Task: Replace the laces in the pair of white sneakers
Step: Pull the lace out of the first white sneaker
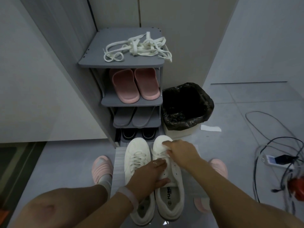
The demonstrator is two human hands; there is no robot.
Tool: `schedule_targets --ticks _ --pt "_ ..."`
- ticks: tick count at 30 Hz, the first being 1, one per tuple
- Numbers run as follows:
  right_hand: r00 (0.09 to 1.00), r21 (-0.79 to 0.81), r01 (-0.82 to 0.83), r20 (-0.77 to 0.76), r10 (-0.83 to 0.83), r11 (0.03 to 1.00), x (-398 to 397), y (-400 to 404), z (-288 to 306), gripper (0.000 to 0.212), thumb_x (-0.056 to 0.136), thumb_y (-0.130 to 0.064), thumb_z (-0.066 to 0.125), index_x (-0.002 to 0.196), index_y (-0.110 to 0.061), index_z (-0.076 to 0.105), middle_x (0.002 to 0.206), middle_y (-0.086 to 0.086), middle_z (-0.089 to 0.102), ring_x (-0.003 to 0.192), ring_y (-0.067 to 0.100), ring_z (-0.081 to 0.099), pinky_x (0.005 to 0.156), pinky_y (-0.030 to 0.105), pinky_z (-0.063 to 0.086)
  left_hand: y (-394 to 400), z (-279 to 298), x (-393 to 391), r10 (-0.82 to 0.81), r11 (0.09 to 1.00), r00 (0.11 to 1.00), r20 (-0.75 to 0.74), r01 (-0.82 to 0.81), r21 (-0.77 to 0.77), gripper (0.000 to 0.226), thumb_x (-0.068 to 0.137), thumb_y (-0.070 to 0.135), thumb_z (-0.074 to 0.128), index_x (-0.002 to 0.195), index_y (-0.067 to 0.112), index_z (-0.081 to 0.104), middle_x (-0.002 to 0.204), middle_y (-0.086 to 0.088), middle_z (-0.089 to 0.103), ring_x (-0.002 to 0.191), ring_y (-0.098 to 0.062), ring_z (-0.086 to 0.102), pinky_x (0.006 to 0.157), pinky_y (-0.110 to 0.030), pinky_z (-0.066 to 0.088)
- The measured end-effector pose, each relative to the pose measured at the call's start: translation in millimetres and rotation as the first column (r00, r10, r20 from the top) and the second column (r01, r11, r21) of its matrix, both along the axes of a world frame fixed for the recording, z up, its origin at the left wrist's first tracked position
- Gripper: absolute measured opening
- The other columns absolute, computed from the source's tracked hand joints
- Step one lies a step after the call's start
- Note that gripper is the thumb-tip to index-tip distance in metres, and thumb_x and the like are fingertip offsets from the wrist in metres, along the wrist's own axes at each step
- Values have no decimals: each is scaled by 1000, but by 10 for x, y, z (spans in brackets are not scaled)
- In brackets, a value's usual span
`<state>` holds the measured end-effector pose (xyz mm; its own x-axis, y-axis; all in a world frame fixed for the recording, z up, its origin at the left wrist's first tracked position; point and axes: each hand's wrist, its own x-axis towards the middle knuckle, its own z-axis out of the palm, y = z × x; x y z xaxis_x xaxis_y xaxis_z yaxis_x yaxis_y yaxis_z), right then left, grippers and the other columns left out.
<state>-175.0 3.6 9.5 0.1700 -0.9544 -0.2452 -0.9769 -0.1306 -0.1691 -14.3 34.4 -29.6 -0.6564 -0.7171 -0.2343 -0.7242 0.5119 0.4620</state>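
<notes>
Two white sneakers stand side by side on a white mat on the floor, toes pointing away from me. The left sneaker (137,155) is fully laced. My left hand (151,175) lies across the right sneaker (171,193), pressing on its tongue and laces. My right hand (180,153) rests on the right sneaker's toe end, fingers pinching at its lace near the front eyelets. A tangle of loose cream laces (138,46) lies on top of the grey shoe rack (118,63).
The rack holds pink slippers (134,85), grey slippers and dark shoes. A bin with a black liner (185,106) stands right of the rack. Cables and a power strip (276,160) lie on the floor at right. My feet in pink slippers flank the mat.
</notes>
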Motion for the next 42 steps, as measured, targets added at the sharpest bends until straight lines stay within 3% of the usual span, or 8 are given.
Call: schedule_targets --ticks 4,12,18,23,26,31,34,42 --pt "997 -25 -45 -69 43 999 35 25 -118 21 96 -18 40 114 -14 51 108 9 61 100 29 58 75 34 46 4 17 -1 -7 1000 1000 -16 7 -5 63 92 49 44 145 20 27 153 9 21 138 -7 22 108 -19 24" --pt "929 -270 158 367 -50 950 29 -119 331 15 98 -19 40 97 -11 52 84 4 59 75 19 59 63 26 41 -23 23 0 -24 999 1000 -5 24 21 64 92 49 44 146 20 25 154 7 21 140 -5 18 108 -12 12" --pt "425 -303 762 901 -88 572 -500 -381 1040 23 94 -16 44 78 -32 47 70 -14 49 57 -10 48 53 5 36 -17 27 3 -19 1000 1000 2 19 22 62 93 48 43 146 21 26 154 8 20 141 -4 16 110 -14 13" --pt "790 -131 422 539 -293 897 -576 -261 604 14 91 -15 49 90 -22 61 86 -3 62 81 14 58 68 20 36 -18 63 -11 14 999 1000 -23 -13 43 61 93 47 44 145 20 28 153 7 23 140 -4 19 107 -10 9" --pt "976 68 109 183 -120 992 -350 -72 175 30 94 -27 47 123 -24 54 113 5 62 103 24 58 79 28 40 -62 111 -24 44 999 995 -91 -41 34 50 94 42 44 138 19 42 147 6 36 133 -7 33 106 -13 20" --pt "999 33 -8 37 7 999 -71 -26 -88 33 95 -27 43 127 -22 48 119 9 59 106 29 57 82 35 44 -222 134 -69 226 961 947 -229 -256 -108 24 93 16 48 109 8 65 112 -5 60 104 -18 53 90 -27 41" --pt "996 -12 73 61 -72 997 -62 -53 -136 21 93 -15 42 111 -12 53 107 10 62 95 30 59 77 36 46 -405 109 -89 376 918 903 -208 -393 -47 30 91 16 52 120 9 59 121 -5 58 111 -17 51 89 -16 32" --pt "843 131 338 398 -362 932 -387 -117 -136 5 91 -22 53 91 -17 52 85 4 59 74 17 52 67 26 40 -537 138 -230 382 922 918 -108 -386 -22 15 90 11 49 96 3 60 100 -10 62 94 -24 56 75 -27 39"
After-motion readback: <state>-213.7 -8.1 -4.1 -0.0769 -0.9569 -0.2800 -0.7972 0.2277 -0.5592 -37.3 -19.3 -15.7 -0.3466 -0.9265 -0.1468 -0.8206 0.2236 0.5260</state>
